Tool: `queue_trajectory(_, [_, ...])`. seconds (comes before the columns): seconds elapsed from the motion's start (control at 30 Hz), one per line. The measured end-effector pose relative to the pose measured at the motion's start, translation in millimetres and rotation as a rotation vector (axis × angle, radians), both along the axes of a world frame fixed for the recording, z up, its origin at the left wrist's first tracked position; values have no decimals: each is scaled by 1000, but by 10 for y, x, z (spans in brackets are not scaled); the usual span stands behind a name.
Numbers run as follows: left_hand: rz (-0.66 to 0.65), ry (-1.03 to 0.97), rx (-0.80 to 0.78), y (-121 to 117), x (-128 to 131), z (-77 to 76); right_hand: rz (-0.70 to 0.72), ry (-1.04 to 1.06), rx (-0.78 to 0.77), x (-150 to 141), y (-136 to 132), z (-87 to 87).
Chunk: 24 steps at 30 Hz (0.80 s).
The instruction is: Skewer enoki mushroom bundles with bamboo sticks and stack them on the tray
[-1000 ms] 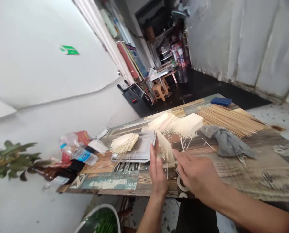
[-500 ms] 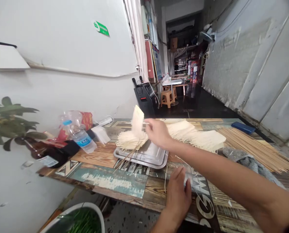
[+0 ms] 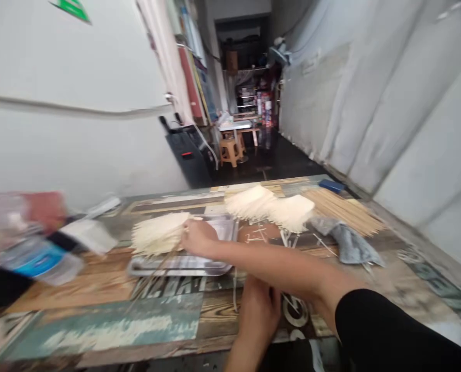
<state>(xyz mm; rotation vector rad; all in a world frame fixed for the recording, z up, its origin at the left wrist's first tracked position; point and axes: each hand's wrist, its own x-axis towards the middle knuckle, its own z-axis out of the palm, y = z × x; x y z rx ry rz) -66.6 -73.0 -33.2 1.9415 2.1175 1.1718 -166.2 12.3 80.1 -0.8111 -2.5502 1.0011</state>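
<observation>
My right hand [image 3: 197,235] reaches across to the left, fingers curled on the edge of a pile of pale skewered sheets [image 3: 156,235] that lies on a metal tray [image 3: 176,266]. My left hand [image 3: 259,310] lies flat on the patterned wooden table [image 3: 98,320] at its near edge, partly under my right forearm, holding nothing that I can see. A thin stick [image 3: 234,294] lies just left of it. Two more heaps of pale sheets [image 3: 269,206] sit behind the tray.
A bundle of bamboo skewers [image 3: 342,206], a grey cloth [image 3: 350,245] and a blue flat object [image 3: 331,185] lie at the right. A blurred water bottle [image 3: 40,258] and packets sit at the left. Beyond the table are a black case [image 3: 187,155] and a stool [image 3: 230,151].
My right hand, which held a skewered sheet up above the tray, has come down onto the pile. My left hand stays on the table edge. The camera has swung right.
</observation>
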Motion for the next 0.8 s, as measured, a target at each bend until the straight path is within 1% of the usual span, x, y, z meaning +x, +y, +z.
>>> queue_trajectory(0.03, [-14,-5,-10,2,-17,3,10,6,32,210,21,6])
queue_trajectory(0.1, [-33,62,-14,18,-53,-13,-15,-2,97,703,110,10])
queue_trajectory(0.13, [-51,99,8,25,-68,-31,-55,-14,129,982,186,5])
queue_trajectory(0.17, [-43,129,48,29,-81,-53,-119,-34,163,1279,287,-3])
queue_trajectory(0.23, [-44,184,102,20,-100,-103,-286,-108,224,1904,561,-24])
queue_trajectory(0.33, [-54,233,124,-11,-129,-142,-560,-263,297,2814,1085,-58])
queue_trajectory(0.4, [-59,261,141,-1,-147,-107,-679,-391,299,3321,1426,-91])
queue_trajectory(0.43, [-64,278,148,24,-152,-62,-719,-445,291,3529,1579,-115])
queue_trajectory(0.47, [-78,301,139,68,-153,2,-744,-503,275,3702,1715,-146])
queue_trajectory(0.53, [-100,361,78,212,-139,185,-758,-598,238,3946,1942,-226])
queue_trajectory(0.57, [-115,405,-3,309,-128,298,-752,-636,222,4021,2035,-272])
queue_trajectory(0.6, [-85,456,-80,419,-118,420,-740,-666,209,4070,2115,-319])
queue_trajectory(0.67, [45,595,-296,658,-114,673,-714,-708,195,4115,2244,-411])
queue_trajectory(0.7, [70,626,-347,780,-125,798,-703,-721,193,4122,2296,-453])
queue_trajectory(0.8, [85,665,-465,1129,-180,1142,-679,-733,205,4127,2403,-555])
